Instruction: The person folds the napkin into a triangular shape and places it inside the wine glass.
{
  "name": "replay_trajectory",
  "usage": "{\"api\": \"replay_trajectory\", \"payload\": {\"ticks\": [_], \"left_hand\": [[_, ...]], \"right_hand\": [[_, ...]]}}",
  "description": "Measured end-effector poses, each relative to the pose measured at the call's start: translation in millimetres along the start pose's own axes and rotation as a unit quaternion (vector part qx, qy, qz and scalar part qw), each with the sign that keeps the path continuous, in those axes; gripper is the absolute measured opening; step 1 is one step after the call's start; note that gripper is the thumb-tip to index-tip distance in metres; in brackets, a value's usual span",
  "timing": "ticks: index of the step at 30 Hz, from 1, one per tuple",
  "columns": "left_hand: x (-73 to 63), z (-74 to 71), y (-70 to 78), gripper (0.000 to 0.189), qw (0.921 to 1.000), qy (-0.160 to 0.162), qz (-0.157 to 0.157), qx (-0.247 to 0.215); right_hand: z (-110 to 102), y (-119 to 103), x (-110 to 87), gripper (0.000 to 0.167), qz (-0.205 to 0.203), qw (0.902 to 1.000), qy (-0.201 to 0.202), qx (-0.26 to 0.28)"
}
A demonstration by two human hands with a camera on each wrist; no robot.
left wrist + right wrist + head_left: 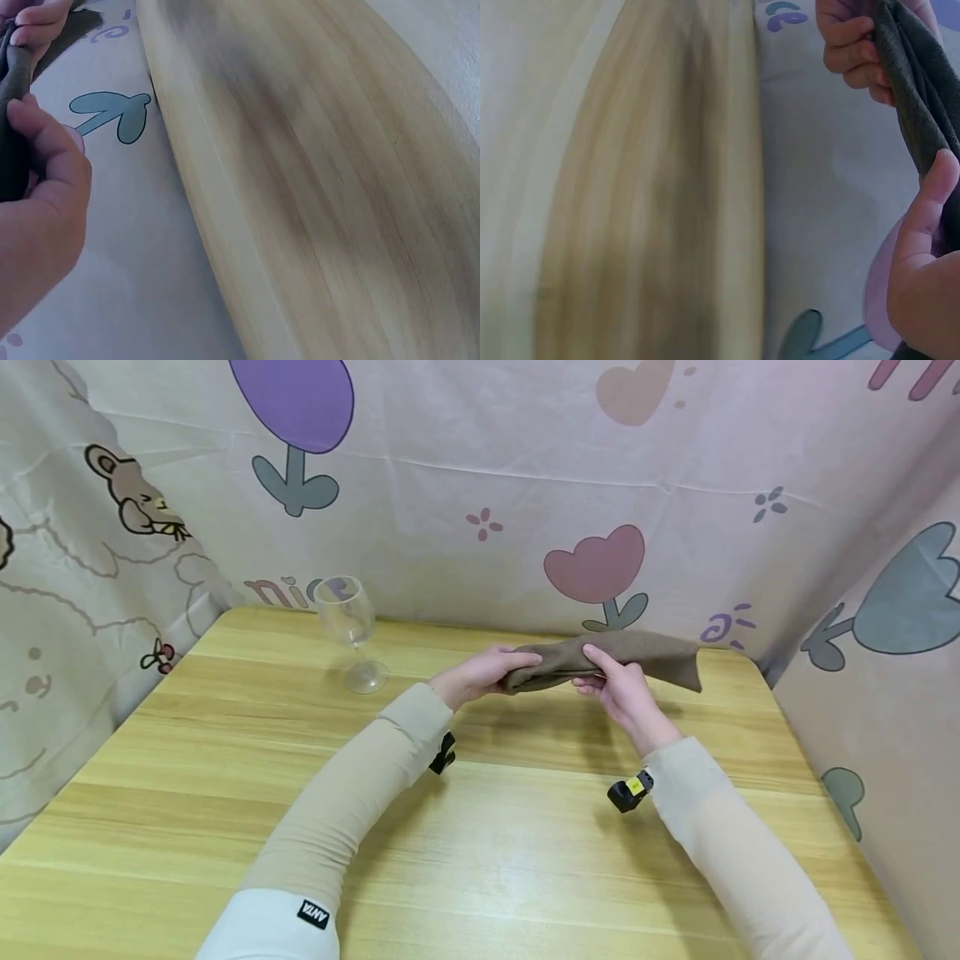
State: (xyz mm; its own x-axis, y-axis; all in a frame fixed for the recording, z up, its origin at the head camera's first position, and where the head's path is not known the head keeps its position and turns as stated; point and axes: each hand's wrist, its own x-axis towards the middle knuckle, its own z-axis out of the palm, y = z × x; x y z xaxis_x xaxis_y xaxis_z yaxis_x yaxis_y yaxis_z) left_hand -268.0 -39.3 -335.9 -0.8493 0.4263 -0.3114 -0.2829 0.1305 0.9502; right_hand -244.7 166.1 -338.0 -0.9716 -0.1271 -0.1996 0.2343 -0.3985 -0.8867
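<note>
A brown cloth [558, 662], gathered in long folds, is held up over the back part of the wooden table, its shadow on the wood below. At its left end my left hand [480, 675] grips it, thumb on top and fingers underneath. My right hand [618, 689] pinches the cloth near its middle, thumb above and fingers curled below. Past the right hand, a flat loose end spreads out to the right. In the right wrist view the folds of the cloth [911, 82] run between both hands.
A clear stemmed glass [352, 631] stands upright at the back left of the table [480, 835]. Printed curtains [450, 485] hang close behind the table and along its sides. A small black camera [630, 792] sits at the right wrist, another [444, 753] at the left.
</note>
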Motion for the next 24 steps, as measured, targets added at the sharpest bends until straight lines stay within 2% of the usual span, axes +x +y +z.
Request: {"api": "replay_trajectory", "payload": {"ticks": [3, 6, 9, 13, 14, 16, 18, 19, 20, 22, 24], "left_hand": [[-0.2, -0.8, 1.0, 0.025, 0.9999, 0.014, -0.006, 0.008], [-0.1, -0.4, 1.2, 0.030, 0.9995, 0.025, -0.009, 0.018], [0.7, 0.4, 0.4, 0.038, 0.9997, 0.017, -0.009, 0.013], [0.2, -1.7, 0.2, 0.053, 0.9996, 0.002, -0.014, -0.026], [-0.7, -3.1, 0.1, 0.056, 0.9993, 0.008, -0.016, -0.032], [-3.5, -7.9, -1.0, 0.061, 0.9991, 0.036, -0.018, -0.016], [-8.9, -15.1, -4.3, 0.060, 0.9956, 0.078, -0.015, 0.049], [-13.1, -19.5, -6.5, 0.058, 0.9897, 0.098, -0.011, 0.104], [-17.5, -24.7, -9.1, 0.054, 0.9786, 0.119, -0.009, 0.168], [-25.7, -37.6, -15.9, 0.045, 0.9459, 0.153, -0.012, 0.286], [-34.2, -52.4, -21.9, 0.037, 0.9107, 0.175, -0.023, 0.373]], "right_hand": [[2, 1, -0.4, 0.013, -0.034, 0.9979, 0.005, -0.054], [3, 1, -0.9, 0.013, -0.045, 0.9961, 0.019, -0.073], [3, 1, 0.1, 0.013, -0.044, 0.9967, 0.042, -0.053], [2, 0, 2.6, 0.014, -0.043, 0.9965, 0.071, -0.011], [1, -1, 3.4, 0.015, -0.042, 0.9961, 0.078, 0.000], [-1, -2, 4.2, 0.015, -0.040, 0.9951, 0.089, 0.021], [-5, -2, 4.9, 0.014, -0.039, 0.9939, 0.096, 0.037], [-6, -2, 5.0, 0.014, -0.038, 0.9936, 0.098, 0.041], [-8, -3, 5.0, 0.013, -0.036, 0.9935, 0.099, 0.044], [-10, -3, 5.1, 0.013, -0.035, 0.9935, 0.099, 0.044], [-11, -3, 5.4, 0.011, -0.034, 0.9939, 0.096, 0.041]]}}
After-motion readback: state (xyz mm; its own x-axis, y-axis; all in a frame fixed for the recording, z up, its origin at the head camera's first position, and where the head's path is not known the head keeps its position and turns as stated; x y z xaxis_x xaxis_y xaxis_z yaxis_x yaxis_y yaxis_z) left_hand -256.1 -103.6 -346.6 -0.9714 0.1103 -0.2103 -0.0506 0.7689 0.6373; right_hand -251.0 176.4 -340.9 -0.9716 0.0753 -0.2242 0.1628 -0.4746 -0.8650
